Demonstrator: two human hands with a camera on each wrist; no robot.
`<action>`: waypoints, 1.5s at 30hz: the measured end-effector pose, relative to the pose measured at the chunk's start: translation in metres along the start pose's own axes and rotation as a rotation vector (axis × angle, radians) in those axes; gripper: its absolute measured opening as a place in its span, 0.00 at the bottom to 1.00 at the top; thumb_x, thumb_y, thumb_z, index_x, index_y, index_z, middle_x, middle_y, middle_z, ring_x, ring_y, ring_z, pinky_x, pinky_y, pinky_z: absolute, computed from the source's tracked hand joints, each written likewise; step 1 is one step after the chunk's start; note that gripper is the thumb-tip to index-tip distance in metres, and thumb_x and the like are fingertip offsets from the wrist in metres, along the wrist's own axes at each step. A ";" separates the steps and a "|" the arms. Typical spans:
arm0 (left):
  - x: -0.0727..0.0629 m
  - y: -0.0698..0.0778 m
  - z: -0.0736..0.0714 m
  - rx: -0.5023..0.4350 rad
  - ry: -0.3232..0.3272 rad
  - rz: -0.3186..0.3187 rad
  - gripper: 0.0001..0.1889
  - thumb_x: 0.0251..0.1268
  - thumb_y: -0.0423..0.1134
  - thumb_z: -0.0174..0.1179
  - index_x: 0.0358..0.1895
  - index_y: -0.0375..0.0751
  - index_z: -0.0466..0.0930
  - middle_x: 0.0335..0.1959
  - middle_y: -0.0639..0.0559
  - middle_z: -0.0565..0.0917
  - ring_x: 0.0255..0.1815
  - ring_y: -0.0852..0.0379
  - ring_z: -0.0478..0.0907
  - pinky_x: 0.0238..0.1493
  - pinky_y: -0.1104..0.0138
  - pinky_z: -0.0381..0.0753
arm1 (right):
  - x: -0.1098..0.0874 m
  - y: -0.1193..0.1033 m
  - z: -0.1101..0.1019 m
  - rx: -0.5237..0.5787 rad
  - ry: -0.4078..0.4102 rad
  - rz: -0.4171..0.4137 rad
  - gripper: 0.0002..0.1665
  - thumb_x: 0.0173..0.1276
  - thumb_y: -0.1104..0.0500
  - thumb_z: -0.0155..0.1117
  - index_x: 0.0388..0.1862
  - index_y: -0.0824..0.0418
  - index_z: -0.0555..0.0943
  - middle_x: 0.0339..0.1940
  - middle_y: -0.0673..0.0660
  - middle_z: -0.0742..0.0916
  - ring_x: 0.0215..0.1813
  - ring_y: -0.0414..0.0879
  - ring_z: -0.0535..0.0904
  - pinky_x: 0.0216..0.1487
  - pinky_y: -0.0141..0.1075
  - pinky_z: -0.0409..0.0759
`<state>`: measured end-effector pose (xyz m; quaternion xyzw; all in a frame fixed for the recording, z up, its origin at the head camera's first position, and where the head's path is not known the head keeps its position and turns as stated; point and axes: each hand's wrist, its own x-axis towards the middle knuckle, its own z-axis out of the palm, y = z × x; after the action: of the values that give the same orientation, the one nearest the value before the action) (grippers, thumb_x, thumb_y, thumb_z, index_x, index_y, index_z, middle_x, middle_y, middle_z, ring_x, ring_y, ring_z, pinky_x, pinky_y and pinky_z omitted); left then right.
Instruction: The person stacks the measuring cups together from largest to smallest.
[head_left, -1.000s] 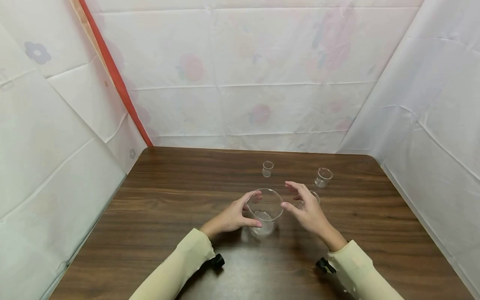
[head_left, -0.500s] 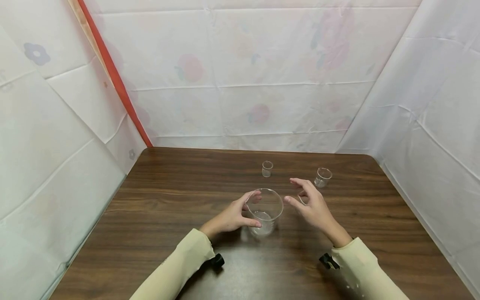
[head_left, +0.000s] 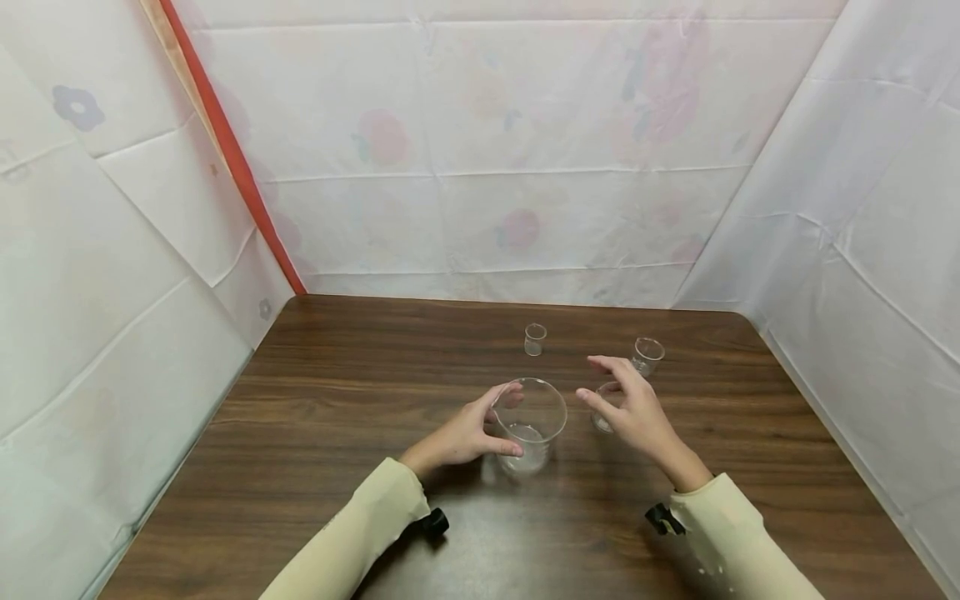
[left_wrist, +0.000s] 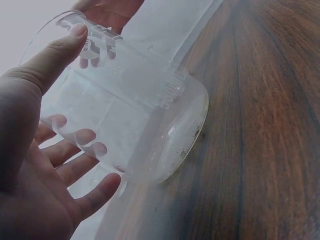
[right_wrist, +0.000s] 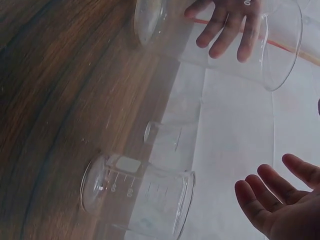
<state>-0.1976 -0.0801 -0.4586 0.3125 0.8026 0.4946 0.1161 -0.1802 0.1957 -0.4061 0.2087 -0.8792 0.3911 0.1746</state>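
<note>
Your left hand grasps the large beaker, apparently steadying it; your right hand, released, hovers nearer the worktop's right edge. Next, likely grip the adjacent smaller beaker.

Left fingers hold large beaker; right fingers hover.

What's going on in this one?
A person's left hand is curled round a large glass beaker standing upright on a wood-grain table. The right hand, fingers loose, is apart from it, near a medium beaker, holding nothing. Farther back stand the smallest beaker and, to its right, another beaker.
</note>
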 end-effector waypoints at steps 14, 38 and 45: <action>0.001 0.002 -0.001 -0.008 -0.001 0.003 0.47 0.54 0.43 0.73 0.75 0.46 0.55 0.72 0.44 0.68 0.71 0.51 0.67 0.62 0.56 0.73 | 0.003 0.014 -0.008 -0.116 -0.031 0.031 0.33 0.60 0.55 0.73 0.62 0.65 0.74 0.56 0.64 0.81 0.58 0.59 0.75 0.53 0.54 0.78; 0.000 0.002 -0.002 -0.005 -0.003 -0.005 0.47 0.54 0.44 0.73 0.75 0.44 0.55 0.72 0.43 0.69 0.70 0.51 0.68 0.61 0.56 0.73 | -0.003 0.028 -0.017 -0.331 -0.217 0.222 0.39 0.59 0.48 0.73 0.63 0.67 0.73 0.59 0.70 0.78 0.61 0.68 0.72 0.58 0.62 0.70; 0.000 0.002 -0.001 -0.012 -0.006 -0.001 0.47 0.53 0.43 0.73 0.75 0.45 0.55 0.71 0.42 0.69 0.69 0.48 0.69 0.61 0.58 0.73 | -0.004 0.032 -0.017 -0.335 -0.270 0.275 0.41 0.60 0.49 0.72 0.66 0.68 0.70 0.62 0.72 0.75 0.62 0.71 0.71 0.59 0.64 0.70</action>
<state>-0.1974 -0.0808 -0.4566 0.3131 0.7994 0.4983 0.1206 -0.1902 0.2288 -0.4171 0.1058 -0.9671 0.2288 0.0332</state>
